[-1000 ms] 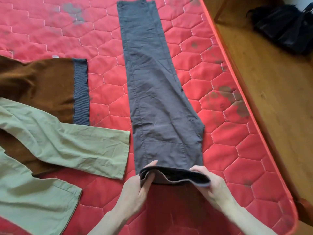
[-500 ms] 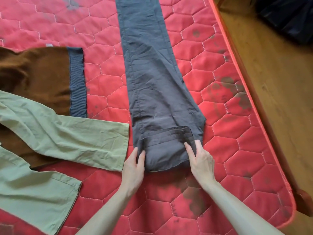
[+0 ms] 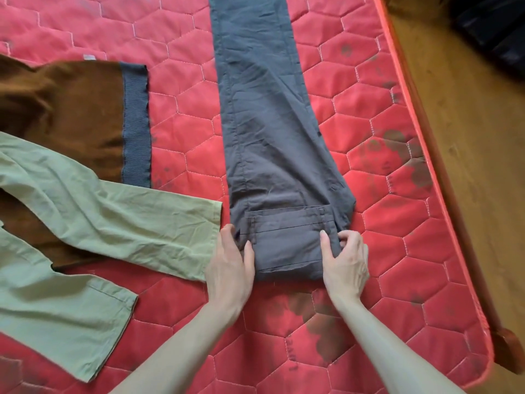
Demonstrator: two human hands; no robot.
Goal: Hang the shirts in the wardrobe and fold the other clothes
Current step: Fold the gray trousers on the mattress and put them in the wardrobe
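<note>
The grey trousers lie lengthwise down the red quilted mattress, legs running away toward the top of the view and out of sight. Their waistband end, nearest the person, is turned over onto itself in one fold, with belt loops and the band's seam showing on top. The left hand sits at the left edge of that fold, thumb laid on top of the cloth and the other fingers curled round the side of it, so it has hold of the folded edge. The right hand does the same on the right edge: thumb pressed flat on top, fingers bent round the outer side, pinching the fold. Both forearms reach in from the bottom of the view.

Just left of the trousers, a pair of pale green trousers is spread flat, one leg hem nearly touching the grey cloth beside the left hand. Under it lies a brown sweater with a grey ribbed hem. The mattress shows dark stains near the hands and toward its right border. Beyond that border is a wooden floor, with a dark bag-like shape in the far corner, too blurred to name
</note>
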